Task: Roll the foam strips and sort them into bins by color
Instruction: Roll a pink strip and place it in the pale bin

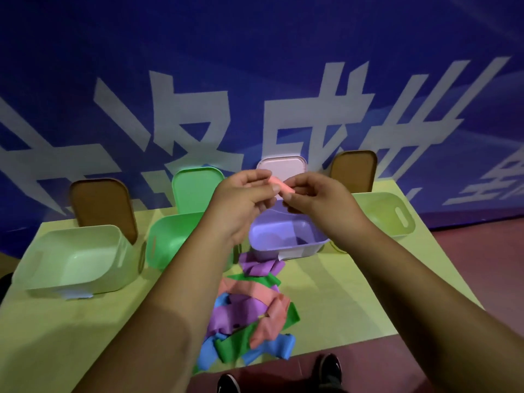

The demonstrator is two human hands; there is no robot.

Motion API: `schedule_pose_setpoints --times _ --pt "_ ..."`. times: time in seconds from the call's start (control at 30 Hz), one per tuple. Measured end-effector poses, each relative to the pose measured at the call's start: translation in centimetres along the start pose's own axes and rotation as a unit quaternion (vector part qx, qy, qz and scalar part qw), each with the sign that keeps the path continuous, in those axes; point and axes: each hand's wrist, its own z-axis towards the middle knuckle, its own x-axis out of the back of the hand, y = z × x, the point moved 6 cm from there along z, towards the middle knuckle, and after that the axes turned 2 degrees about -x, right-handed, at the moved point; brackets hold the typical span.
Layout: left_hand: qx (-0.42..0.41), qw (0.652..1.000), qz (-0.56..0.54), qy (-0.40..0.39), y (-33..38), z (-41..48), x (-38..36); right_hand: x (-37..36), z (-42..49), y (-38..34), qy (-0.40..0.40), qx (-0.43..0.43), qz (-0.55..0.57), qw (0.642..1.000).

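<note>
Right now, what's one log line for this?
left hand, right hand: pinching pink strip | near: purple bin | waiting: strip pile

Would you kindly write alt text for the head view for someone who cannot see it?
The left hand and right hand pinch a pink foam strip in mid-air. Below lies a pile of coloured strips on a yellow-green table, with four open bins behind it.

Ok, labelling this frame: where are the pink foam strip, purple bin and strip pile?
pink foam strip (280,185), head view, exposed middle.
purple bin (266,251), head view, near wall.
strip pile (251,310), head view, centre.
</note>
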Motion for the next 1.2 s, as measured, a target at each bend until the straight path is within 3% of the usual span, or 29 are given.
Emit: schedule_pose_setpoints --times 0.1,0.33,0.6,0.87,1.03,1.2 --pt "0.052 0.996 -0.070 -0.008 -2.8 1.8 -3.9 3.3 0.7 2.1 0.005 -0.030 0.042 0.999" --pt "0.102 0.990 -0.077 -0.056 -8.8 6.2 -14.5 12.7 2.3 7.9 0.032 -0.080 0.071 0.994" --pt "0.203 0.975 -0.084 0.004 -16.3 11.1 -23.9 21.5 5.3 16.9 0.067 -0.143 0.049 0.986" --pt "0.237 0.969 0.040 0.047 -23.1 15.9 -28.3 26.2 7.8 25.5 0.037 -0.209 0.041 0.976" --pt "0.237 0.960 0.136 0.064 -27.4 18.7 -29.4 30.4 8.8 29.4 0.162 -0.250 -0.018 0.954" --pt "0.259 0.932 0.239 0.087 -32.1 21.7 -29.8 32.0 9.5 30.6 0.189 -0.266 -0.008 0.945"
